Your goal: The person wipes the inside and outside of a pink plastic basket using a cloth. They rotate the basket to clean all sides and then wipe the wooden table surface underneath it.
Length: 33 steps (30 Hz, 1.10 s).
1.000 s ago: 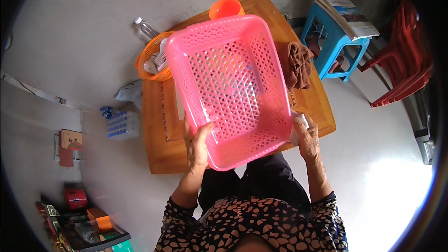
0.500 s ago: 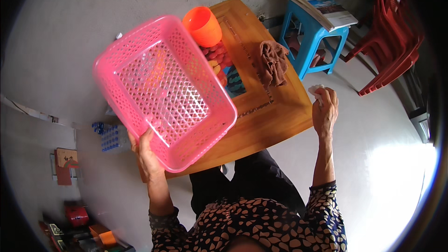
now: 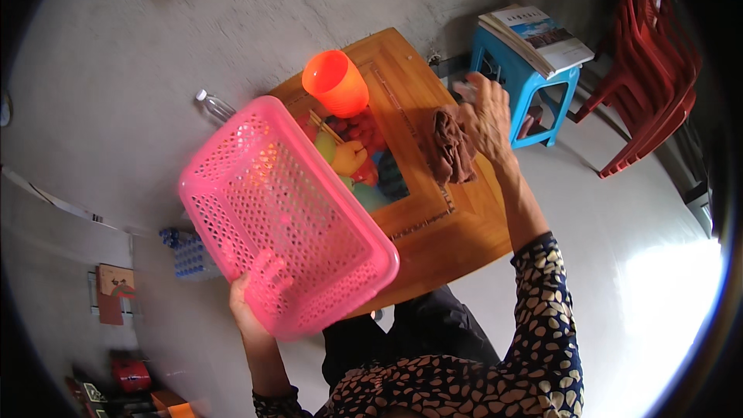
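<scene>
My left hand [image 3: 251, 306] grips the lower left side of a pink plastic basket [image 3: 379, 251], its fingers showing through the holes. The basket is tilted, with its open side toward me, over the left part of a wooden table. Above the table's right edge is my right hand [image 3: 489, 116], its fingers curled around a pale wad [image 3: 464, 91], mostly hidden and blurred. Just beside that hand, a crumpled brown cloth [image 3: 450, 151] lies on the tabletop. An orange cup [image 3: 337, 83] sits at the far side, near the basket's rim.
The wooden table [image 3: 449, 240] has a fruit-picture inset [image 3: 371, 197], where chopsticks [image 3: 325, 125] lie. A blue stool [image 3: 534, 93] with magazines [image 3: 542, 39] and stacked red chairs [image 3: 642, 70] stand at right. A clear bottle [image 3: 217, 106] and blue-capped bottles [image 3: 188, 251] are at left.
My right hand has moved left and away from me, from beside the table to the brown cloth. The basket has come lower and nearer to me, still in my left hand.
</scene>
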Tool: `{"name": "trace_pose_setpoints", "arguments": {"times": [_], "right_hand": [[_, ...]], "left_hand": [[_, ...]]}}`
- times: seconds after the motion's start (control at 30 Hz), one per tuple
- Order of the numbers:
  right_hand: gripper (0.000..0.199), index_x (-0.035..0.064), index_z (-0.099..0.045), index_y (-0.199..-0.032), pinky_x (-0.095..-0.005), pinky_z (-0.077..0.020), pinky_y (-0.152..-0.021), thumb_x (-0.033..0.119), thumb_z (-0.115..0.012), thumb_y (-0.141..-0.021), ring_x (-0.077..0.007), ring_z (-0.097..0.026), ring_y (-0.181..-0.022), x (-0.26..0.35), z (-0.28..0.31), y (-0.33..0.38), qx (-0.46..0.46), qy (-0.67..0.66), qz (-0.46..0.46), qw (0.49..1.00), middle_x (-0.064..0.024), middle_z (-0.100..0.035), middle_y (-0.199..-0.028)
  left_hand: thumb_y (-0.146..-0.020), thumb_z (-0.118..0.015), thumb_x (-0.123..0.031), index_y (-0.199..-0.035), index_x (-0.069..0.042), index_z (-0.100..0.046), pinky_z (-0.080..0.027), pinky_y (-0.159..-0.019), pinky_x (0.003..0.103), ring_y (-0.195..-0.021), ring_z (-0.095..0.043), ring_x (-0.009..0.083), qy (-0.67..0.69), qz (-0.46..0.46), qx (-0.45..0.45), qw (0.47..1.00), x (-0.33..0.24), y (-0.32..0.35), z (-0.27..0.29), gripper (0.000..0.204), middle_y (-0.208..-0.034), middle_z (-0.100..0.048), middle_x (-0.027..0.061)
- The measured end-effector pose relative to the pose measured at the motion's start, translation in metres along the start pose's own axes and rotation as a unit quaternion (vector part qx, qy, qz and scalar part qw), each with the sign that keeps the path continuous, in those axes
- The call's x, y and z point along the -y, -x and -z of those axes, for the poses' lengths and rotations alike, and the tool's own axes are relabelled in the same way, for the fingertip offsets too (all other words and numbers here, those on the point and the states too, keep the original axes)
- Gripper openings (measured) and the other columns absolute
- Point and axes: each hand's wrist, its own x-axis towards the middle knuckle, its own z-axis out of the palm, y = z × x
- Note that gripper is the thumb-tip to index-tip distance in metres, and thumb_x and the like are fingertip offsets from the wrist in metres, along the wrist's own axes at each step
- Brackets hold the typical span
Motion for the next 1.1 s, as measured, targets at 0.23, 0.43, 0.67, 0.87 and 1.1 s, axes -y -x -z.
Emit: {"name": "trace_pose_setpoints", "arguments": {"times": [0.23,0.43,0.67,0.87,1.1], "right_hand": [[0.066,0.0138,-0.036,-0.139,-0.0506,-0.0402,-0.098,0.034,-0.064,-0.083,-0.0432,-0.041,-0.123,0.024,-0.097,-0.043,0.195,-0.082,-0.034,0.977,-0.0213,-0.041,-0.136],[0.079,0.0272,-0.037,-0.141,-0.0571,-0.0398,-0.096,0.054,-0.07,-0.074,-0.0441,-0.037,-0.128,0.017,-0.06,-0.009,0.183,0.118,-0.025,0.976,-0.0189,-0.033,-0.145],[0.06,0.0225,-0.051,-0.13,-0.0486,-0.0358,-0.102,0.023,-0.073,-0.074,-0.0326,-0.039,-0.131,-0.019,-0.022,0.092,0.234,0.046,0.128,0.963,-0.0111,-0.044,-0.137],[0.061,0.0123,-0.045,-0.133,-0.0361,-0.0379,-0.102,0.002,-0.065,-0.077,-0.0283,-0.048,-0.123,-0.006,0.032,0.111,0.231,-0.21,-0.074,0.947,-0.0126,-0.053,-0.127],[0.061,0.009,-0.033,-0.139,-0.0398,-0.0471,-0.089,0.024,-0.056,-0.085,-0.0275,-0.055,-0.106,0.041,0.072,0.108,0.043,-0.373,-0.25,0.893,-0.0195,-0.053,-0.116]], "left_hand": [[-0.092,-0.038,-0.027,-0.149,-0.019,-0.026,-0.048,-0.092,0.046,-0.11,-0.058,0.0304,-0.011,0.053,0.043,0.998,0.017,-0.016,0.035,0.058,-0.128,-0.055,0.0183],[-0.092,-0.038,-0.026,-0.149,-0.016,-0.026,-0.043,-0.098,0.048,-0.113,-0.056,0.033,-0.006,-0.018,-0.036,0.999,0.009,-0.008,0.031,0.059,-0.128,-0.055,0.0192],[-0.091,-0.04,-0.023,-0.143,-0.006,-0.034,-0.045,-0.095,0.048,-0.112,-0.055,0.0315,0.001,-0.067,-0.07,0.995,-0.006,-0.003,0.024,0.055,-0.128,-0.055,0.0182],[-0.09,-0.045,-0.022,-0.136,0.001,-0.042,-0.048,-0.09,0.044,-0.11,-0.057,0.0276,-0.054,-0.089,-0.116,0.988,-0.011,0.003,0.034,0.052,-0.123,-0.057,0.0179],[-0.079,-0.056,-0.001,-0.137,-0.003,-0.042,-0.047,-0.091,0.035,-0.102,-0.059,0.0221,-0.117,-0.215,-0.118,0.962,0.016,0.009,-0.022,0.06,-0.116,-0.059,0.0133]]}}
